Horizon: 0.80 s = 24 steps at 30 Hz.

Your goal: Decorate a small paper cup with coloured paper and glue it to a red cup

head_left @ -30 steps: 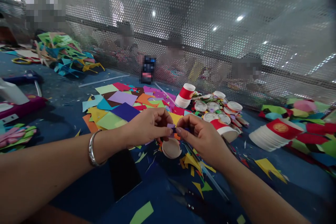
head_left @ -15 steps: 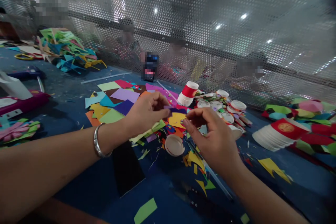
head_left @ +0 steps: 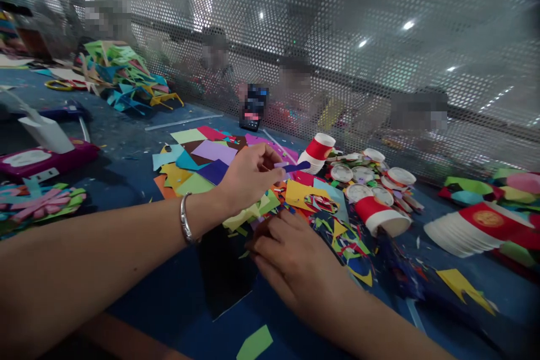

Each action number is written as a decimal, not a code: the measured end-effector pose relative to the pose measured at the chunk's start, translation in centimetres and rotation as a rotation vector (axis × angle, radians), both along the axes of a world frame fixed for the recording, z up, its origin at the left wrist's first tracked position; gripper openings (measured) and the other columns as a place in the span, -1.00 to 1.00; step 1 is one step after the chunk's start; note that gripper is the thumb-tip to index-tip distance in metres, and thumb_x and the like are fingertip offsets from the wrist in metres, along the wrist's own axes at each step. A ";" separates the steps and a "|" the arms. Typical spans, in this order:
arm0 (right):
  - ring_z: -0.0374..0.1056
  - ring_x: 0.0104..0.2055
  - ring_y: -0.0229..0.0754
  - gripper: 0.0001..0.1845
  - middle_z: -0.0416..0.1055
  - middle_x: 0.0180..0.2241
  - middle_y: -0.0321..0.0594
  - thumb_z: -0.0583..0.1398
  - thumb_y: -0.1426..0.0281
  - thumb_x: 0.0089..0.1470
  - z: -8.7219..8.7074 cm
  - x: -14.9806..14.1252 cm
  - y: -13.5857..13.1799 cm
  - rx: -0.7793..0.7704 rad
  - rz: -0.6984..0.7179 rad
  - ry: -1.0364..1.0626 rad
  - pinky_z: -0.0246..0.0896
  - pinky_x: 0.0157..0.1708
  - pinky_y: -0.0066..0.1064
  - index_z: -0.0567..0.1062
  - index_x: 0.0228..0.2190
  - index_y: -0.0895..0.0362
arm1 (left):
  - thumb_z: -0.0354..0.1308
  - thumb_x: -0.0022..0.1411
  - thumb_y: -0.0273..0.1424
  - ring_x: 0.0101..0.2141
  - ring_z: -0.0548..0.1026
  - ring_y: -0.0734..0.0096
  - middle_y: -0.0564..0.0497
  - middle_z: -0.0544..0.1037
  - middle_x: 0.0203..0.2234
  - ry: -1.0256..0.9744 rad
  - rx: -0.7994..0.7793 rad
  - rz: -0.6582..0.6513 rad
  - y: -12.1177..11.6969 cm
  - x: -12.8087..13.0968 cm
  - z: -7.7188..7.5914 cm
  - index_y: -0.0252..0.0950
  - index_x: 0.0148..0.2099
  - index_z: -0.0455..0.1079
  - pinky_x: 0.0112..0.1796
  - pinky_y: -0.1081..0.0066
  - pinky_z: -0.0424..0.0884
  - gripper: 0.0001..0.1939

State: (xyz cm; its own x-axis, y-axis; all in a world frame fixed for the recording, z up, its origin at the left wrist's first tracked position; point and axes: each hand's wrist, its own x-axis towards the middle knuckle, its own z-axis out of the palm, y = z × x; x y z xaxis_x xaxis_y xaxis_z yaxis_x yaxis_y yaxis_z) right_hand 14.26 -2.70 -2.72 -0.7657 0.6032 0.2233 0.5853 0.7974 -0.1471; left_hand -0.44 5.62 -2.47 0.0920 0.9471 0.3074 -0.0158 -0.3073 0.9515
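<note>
A perforated metal screen [head_left: 337,11] rises behind the coloured-paper pile [head_left: 215,151], which spreads over a blue desk [head_left: 126,143]. Beyond the pile to the left sits a tangled heap of paper cut-outs [head_left: 113,67]; on its near side lies a black sheet [head_left: 225,270]. A slanting stack of red-and-white paper cups [head_left: 459,230] stands well to the right of the pile, and a blurred dark blue tool [head_left: 400,270] lies between the two. The right hand [head_left: 304,270] reaches low at the pile's near edge, its fingers curled downward, their tips hidden; whether they grip anything, one cannot tell. The left hand [head_left: 248,180], a silver bracelet [head_left: 184,218] at its wrist, hovers over the pile's right part, fingers pinching one end of a narrow dark blue paper strip [head_left: 299,167], a lavender scrap beside the pinch. The strip hangs in the air, its other end free, pointing right.

The step in hand appears to be holding the strip ready while the right hand works below. Any next move with so thin a piece calls for a light, steady pinch, lest it crease or slip.
</note>
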 end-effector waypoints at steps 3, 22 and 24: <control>0.30 -0.20 -0.02 -0.74 0.46 -0.29 -0.08 0.08 0.47 0.29 0.0 0.0 -0.1 -0.004 -0.003 0.003 0.25 -0.20 -0.17 0.58 -0.30 0.16 | 0.25 0.11 -0.55 -0.47 0.47 0.52 0.11 0.48 -0.48 -0.009 0.027 0.002 0.2 -0.1 -0.1 -0.29 -0.28 0.34 -0.44 0.46 0.35 -0.84; 0.33 -0.23 -0.04 -0.90 0.49 -0.23 -0.09 0.17 0.46 0.16 0.1 -1.1 0.8 -0.055 -0.024 -0.141 0.24 -0.25 -0.20 0.51 -0.33 0.14 | 0.26 0.08 -0.50 -0.47 0.48 0.50 0.12 0.47 -0.48 -0.011 0.026 -0.030 0.4 0.0 -0.4 -0.26 -0.27 0.32 -0.44 0.45 0.37 -0.81; 0.33 -0.23 -0.03 -0.90 0.49 -0.22 -0.07 0.17 0.46 0.16 0.2 -1.2 0.8 -0.072 -0.038 -0.148 0.27 -0.25 -0.18 0.51 -0.32 0.15 | 0.27 0.08 -0.51 -0.47 0.48 0.50 0.12 0.47 -0.48 -0.016 0.029 -0.032 0.4 0.0 -0.5 -0.26 -0.27 0.32 -0.44 0.45 0.37 -0.81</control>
